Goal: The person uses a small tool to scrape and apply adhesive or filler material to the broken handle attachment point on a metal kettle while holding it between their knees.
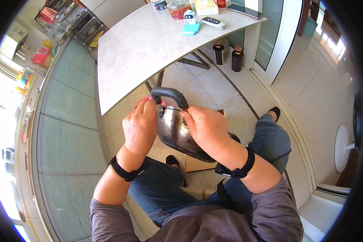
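Observation:
A stained metal kettle (171, 131) with a black arched handle (171, 93) is held tilted above my lap, its rounded body slanting down to the right. My right hand (207, 127) is closed on the kettle's rim by the right foot of the handle, thumb on top. At the left foot of the handle, my left hand (140, 125) is closed with bent fingers around a crumpled red piece (145, 99), cloth or scrubber, pressed against the kettle's upper edge. The fingertips of both hands are partly hidden.
Ahead stands a pale table (145, 52) bearing jars, a small blue-and-white toy robot (190, 24), a remote control (213, 22) and a phone (245, 11). Two dark bottles (237, 59) stand on the floor. Green-panelled cabinets (70, 133) run along the left; a sliding-door frame borders the right.

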A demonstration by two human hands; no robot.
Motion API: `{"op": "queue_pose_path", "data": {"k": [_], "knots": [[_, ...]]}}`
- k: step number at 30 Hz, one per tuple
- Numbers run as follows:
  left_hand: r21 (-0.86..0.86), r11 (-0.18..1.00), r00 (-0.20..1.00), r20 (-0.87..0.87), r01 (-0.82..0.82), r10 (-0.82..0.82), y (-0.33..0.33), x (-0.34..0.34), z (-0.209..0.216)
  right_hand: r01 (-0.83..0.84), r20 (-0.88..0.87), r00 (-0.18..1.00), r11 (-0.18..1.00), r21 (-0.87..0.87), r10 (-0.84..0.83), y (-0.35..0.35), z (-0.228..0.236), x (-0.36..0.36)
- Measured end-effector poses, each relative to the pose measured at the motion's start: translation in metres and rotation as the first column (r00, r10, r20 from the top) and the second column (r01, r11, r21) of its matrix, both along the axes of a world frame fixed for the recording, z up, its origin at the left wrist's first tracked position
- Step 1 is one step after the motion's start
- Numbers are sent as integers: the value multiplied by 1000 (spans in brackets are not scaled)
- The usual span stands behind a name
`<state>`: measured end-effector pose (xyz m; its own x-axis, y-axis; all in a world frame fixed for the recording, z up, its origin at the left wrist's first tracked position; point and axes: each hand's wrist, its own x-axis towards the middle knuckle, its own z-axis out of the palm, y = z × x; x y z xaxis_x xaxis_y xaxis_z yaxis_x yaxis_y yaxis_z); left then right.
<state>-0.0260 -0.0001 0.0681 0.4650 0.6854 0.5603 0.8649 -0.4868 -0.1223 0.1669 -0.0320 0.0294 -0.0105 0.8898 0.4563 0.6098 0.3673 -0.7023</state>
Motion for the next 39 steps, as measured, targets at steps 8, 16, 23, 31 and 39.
{"op": "queue_pose_path", "data": {"k": [8,16,23,31,39], "knots": [[-114,977,982,38,-178,183,-17,7,-4,-6,25,1000,1000,9,6,-1,-3,-6],[-172,968,977,80,-183,199,-30,0,-19,-25,49,999,1000,11,24,-2,-4,-10],[-48,991,992,-20,-126,126,-23,2,8,-40,69,997,999,1,40,-4,-7,-7],[-90,971,969,91,-220,228,-32,2,-8,-49,52,997,999,18,48,-4,-7,-11],[-159,962,961,133,-222,244,-39,-1,-5,-55,72,996,998,3,54,-7,-4,-14]]}}
